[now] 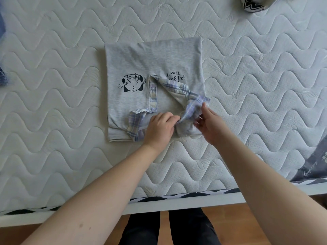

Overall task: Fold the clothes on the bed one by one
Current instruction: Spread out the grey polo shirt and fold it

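1. The grey shirt is lying partly folded in the middle of the bed.
2. The left hand and right hand are both pinching its checked collar.
3. It is looking soft, light and floppy, so holding edges and corners is probably working best.

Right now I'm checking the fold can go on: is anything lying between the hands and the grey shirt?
Nothing visible. The left hand and right hand already pinch the plaid collar of the grey cartoon-print polo shirt; the quilted white mattress around it lies bare.
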`<state>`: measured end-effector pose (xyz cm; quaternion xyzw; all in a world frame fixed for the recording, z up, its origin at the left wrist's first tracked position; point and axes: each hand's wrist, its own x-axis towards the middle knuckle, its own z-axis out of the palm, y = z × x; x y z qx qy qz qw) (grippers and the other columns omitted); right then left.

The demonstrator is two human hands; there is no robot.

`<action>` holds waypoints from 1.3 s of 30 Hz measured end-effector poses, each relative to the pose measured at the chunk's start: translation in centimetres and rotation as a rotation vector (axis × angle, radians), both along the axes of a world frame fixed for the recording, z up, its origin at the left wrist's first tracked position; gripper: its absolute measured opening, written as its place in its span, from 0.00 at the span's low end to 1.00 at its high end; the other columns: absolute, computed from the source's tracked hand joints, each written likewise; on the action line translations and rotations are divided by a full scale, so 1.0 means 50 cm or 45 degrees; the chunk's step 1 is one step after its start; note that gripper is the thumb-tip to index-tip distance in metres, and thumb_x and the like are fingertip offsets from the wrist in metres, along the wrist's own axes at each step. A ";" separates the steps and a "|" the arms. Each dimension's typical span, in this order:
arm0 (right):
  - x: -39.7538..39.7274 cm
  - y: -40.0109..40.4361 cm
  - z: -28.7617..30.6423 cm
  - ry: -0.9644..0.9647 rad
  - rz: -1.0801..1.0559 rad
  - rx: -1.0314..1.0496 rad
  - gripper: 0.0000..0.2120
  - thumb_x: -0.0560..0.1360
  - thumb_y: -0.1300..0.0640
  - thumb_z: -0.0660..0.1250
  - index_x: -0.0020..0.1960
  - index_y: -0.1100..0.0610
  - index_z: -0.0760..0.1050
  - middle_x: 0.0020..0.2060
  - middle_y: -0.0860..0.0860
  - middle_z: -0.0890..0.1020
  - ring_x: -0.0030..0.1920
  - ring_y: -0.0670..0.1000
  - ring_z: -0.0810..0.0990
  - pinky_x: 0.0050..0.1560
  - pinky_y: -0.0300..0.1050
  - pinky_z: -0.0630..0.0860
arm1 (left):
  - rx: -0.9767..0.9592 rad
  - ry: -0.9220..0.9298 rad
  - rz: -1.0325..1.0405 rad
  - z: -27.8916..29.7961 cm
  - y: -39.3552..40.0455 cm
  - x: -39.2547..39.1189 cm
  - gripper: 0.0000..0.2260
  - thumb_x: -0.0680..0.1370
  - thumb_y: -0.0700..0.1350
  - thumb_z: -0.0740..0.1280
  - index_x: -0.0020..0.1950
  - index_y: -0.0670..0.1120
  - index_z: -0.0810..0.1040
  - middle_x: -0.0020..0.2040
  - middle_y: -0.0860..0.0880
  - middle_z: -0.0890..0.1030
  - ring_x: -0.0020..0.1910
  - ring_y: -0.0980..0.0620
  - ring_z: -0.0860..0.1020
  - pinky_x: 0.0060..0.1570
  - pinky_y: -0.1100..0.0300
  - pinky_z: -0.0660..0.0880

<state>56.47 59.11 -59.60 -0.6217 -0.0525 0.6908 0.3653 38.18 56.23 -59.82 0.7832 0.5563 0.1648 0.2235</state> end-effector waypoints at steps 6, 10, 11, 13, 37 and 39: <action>0.017 0.028 -0.006 -0.313 0.054 0.124 0.14 0.80 0.53 0.66 0.61 0.60 0.76 0.46 0.53 0.82 0.46 0.52 0.82 0.49 0.44 0.79 | -0.242 0.294 -0.298 -0.021 -0.008 0.025 0.17 0.76 0.38 0.64 0.63 0.49 0.77 0.59 0.47 0.73 0.59 0.45 0.71 0.59 0.51 0.66; 0.014 0.039 -0.002 -0.314 0.164 0.109 0.14 0.77 0.50 0.70 0.58 0.58 0.78 0.46 0.53 0.86 0.41 0.53 0.86 0.40 0.43 0.80 | -0.351 0.212 -0.329 -0.029 -0.016 0.016 0.16 0.78 0.43 0.62 0.65 0.49 0.76 0.62 0.50 0.72 0.64 0.48 0.68 0.61 0.53 0.64; 0.013 0.042 -0.002 -0.313 0.184 0.116 0.14 0.77 0.50 0.70 0.58 0.58 0.79 0.47 0.54 0.86 0.42 0.54 0.86 0.40 0.43 0.80 | -0.367 0.195 -0.337 -0.029 -0.016 0.014 0.16 0.78 0.44 0.62 0.66 0.49 0.76 0.64 0.50 0.73 0.64 0.48 0.68 0.62 0.53 0.63; 0.010 0.046 -0.004 -0.324 0.243 0.141 0.12 0.77 0.50 0.70 0.55 0.57 0.80 0.48 0.54 0.86 0.46 0.56 0.86 0.45 0.47 0.81 | -0.410 0.167 -0.342 -0.028 -0.016 0.014 0.17 0.78 0.44 0.62 0.67 0.50 0.74 0.65 0.51 0.73 0.64 0.49 0.68 0.63 0.54 0.63; -0.108 0.018 -0.021 -1.086 1.432 0.679 0.14 0.84 0.54 0.54 0.55 0.61 0.75 0.47 0.54 0.80 0.51 0.54 0.75 0.54 0.46 0.63 | -0.260 -0.002 0.363 -0.029 0.017 -0.238 0.22 0.76 0.42 0.70 0.69 0.43 0.73 0.65 0.43 0.77 0.64 0.42 0.74 0.65 0.50 0.67; -0.110 0.016 -0.022 -1.131 1.452 0.725 0.15 0.84 0.53 0.53 0.54 0.60 0.75 0.50 0.50 0.79 0.57 0.52 0.73 0.58 0.45 0.58 | -0.306 -0.049 0.314 -0.026 0.032 -0.235 0.17 0.77 0.39 0.69 0.66 0.46 0.77 0.62 0.46 0.79 0.61 0.45 0.76 0.61 0.55 0.68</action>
